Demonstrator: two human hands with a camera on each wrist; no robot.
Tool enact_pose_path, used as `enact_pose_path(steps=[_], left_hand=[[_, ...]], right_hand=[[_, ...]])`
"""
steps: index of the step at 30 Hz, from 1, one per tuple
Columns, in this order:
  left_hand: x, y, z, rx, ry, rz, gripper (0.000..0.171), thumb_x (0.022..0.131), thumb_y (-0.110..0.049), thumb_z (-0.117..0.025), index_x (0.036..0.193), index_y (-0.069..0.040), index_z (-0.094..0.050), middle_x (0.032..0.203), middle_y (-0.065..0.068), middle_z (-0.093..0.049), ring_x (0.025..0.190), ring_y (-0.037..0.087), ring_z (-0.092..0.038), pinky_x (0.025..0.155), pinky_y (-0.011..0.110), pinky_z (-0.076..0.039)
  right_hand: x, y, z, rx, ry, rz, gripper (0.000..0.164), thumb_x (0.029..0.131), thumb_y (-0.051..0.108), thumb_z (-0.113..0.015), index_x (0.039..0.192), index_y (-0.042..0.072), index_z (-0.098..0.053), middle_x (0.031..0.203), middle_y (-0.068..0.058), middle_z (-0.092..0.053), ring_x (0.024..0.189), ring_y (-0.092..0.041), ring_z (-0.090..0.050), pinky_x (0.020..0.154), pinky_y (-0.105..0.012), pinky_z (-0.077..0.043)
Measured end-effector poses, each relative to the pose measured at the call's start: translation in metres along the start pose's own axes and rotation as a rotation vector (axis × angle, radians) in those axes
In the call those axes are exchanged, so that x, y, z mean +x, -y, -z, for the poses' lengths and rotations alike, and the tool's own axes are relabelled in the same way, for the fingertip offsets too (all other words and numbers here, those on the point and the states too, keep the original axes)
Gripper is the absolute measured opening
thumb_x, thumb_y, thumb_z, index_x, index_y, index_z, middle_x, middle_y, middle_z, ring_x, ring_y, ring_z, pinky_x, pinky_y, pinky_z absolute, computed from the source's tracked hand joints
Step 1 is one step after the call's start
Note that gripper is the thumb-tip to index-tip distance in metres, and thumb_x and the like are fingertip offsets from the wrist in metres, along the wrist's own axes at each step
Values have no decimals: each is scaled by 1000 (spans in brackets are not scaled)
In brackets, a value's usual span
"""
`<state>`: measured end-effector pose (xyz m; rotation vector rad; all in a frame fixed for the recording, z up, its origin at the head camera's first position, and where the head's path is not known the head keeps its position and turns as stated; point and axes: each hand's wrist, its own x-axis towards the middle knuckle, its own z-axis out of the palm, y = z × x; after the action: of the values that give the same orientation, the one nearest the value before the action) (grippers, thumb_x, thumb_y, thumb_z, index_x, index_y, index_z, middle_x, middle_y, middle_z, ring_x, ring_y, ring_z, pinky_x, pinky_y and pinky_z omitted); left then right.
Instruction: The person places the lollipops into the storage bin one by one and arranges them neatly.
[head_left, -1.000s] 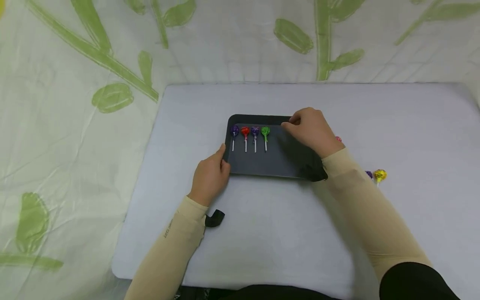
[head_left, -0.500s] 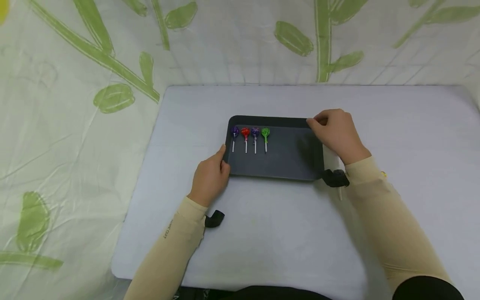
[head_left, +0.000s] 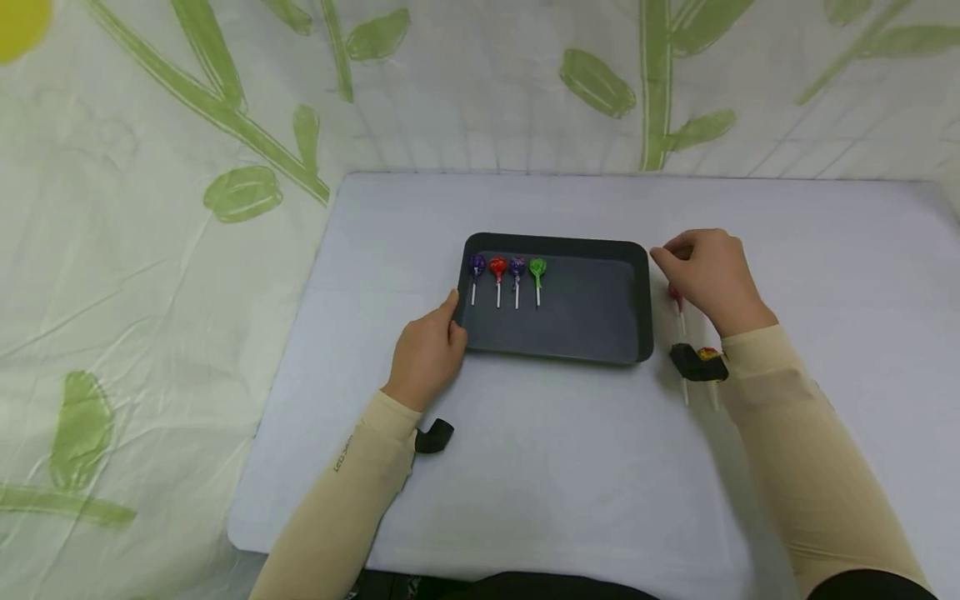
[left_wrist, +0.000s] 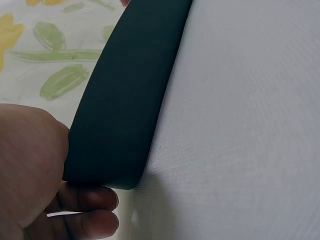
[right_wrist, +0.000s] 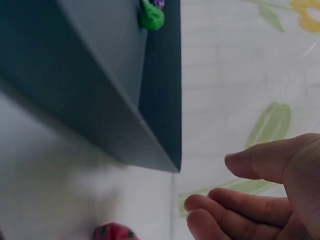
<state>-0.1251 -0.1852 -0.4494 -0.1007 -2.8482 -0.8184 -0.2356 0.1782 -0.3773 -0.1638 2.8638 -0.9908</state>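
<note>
A dark grey tray (head_left: 588,308) carries a row of lollipops at its upper left: a dark purple lollipop (head_left: 477,265), a red lollipop (head_left: 498,267), a second purple lollipop (head_left: 517,266) and a green lollipop (head_left: 537,267). My left hand (head_left: 427,350) grips the tray's left side; its fingers (left_wrist: 92,225) reach below the tray edge in the left wrist view. Just off the tray's top right corner hovers my right hand (head_left: 712,271), holding nothing, thumb and fingertips apart in the right wrist view. Below it lies a red-topped lollipop (head_left: 677,295), partly hidden by the hand.
Right of the tray, a yellow and red lollipop (head_left: 707,353) shows partly behind the black wrist camera (head_left: 693,364). A white stick (head_left: 686,393) pokes out below. Everything rests on a white table (head_left: 540,467), backed by a leaf-patterned sheet (head_left: 487,83).
My right hand has moved rightward from above the tray to beyond its right corner, uncovering the tray's right side. My left hand keeps its grip, and the lollipops on the tray stay put.
</note>
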Motion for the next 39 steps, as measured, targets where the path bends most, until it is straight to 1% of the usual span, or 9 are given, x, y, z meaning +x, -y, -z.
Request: enact_pose_path(steps=[3,6,10,13,15,18,27,33,39], left_hand=[[1,1,0,6,-7,-4,54,96,-3,-56,150,4,-54,63,6,-55,52,12,-30,48,31,-31],[1,2,0,7,-12,-9,54,96,-2,-57,149,4,-54,61,5,-53,52,12,-30,48,31,-31],[1,2,0,7,-8,-12,54,96,-2,-57,149,4,-54,60,4,-51,51,12,-29,48,31,-30],[1,3,0,7,-6,-14,54,96,-2,-57,150,4,-54,60,4,-52,51,11,-29,48,31,-30],[1,4,0,4,-10,-17,54,95,-3,-57,149,4,-55,61,4,-52,51,11,-30,48,31,-30],[1,4,1,4,-15,-19,54,96,-2,-57,149,4,-55,62,4,-53,51,12,-30,48,31,-31],[1,4,0,11,-19,-31,54,96,-3,-57,149,4,-55,63,5,-55,52,13,-31,48,32,-32],[1,3,0,13,-19,-33,54,95,-3,-57,149,4,-55,61,4,-53,52,13,-30,48,32,-30],[1,3,0,14,-23,-33,54,96,-2,-57,149,4,-55,61,4,-53,52,12,-30,48,31,-30]], right_hand=[[0,-5,-1,-6,5,-13,45,102,35,-59,115,-5,-74,76,-15,-75,90,-32,-65,75,-41,-45],[0,-11,-2,-7,8,-25,45,101,35,-59,115,-5,-74,79,-16,-76,96,-35,-65,77,-42,-45],[-1,-19,-3,-20,3,-32,45,100,33,-61,116,-7,-73,94,-22,-78,101,-41,-66,80,-48,-49],[-2,-24,-3,-30,12,-42,45,100,31,-64,118,-10,-71,108,-30,-74,103,-45,-66,83,-55,-52],[-2,-27,-3,-35,26,-50,46,100,31,-65,120,-10,-70,114,-33,-72,105,-47,-65,85,-59,-52],[-2,-30,-4,-40,50,-71,46,100,30,-66,123,-10,-68,119,-34,-70,110,-48,-63,88,-60,-51],[-2,-37,-6,-59,33,-71,41,95,23,-70,121,-10,-68,119,-34,-67,109,-48,-61,89,-59,-49],[-4,-41,-6,-92,56,-76,44,97,27,-68,119,-11,-68,119,-34,-66,110,-48,-58,91,-61,-47],[-5,-45,-6,-123,77,-71,45,97,32,-68,115,-9,-72,114,-32,-70,107,-47,-60,87,-58,-48]])
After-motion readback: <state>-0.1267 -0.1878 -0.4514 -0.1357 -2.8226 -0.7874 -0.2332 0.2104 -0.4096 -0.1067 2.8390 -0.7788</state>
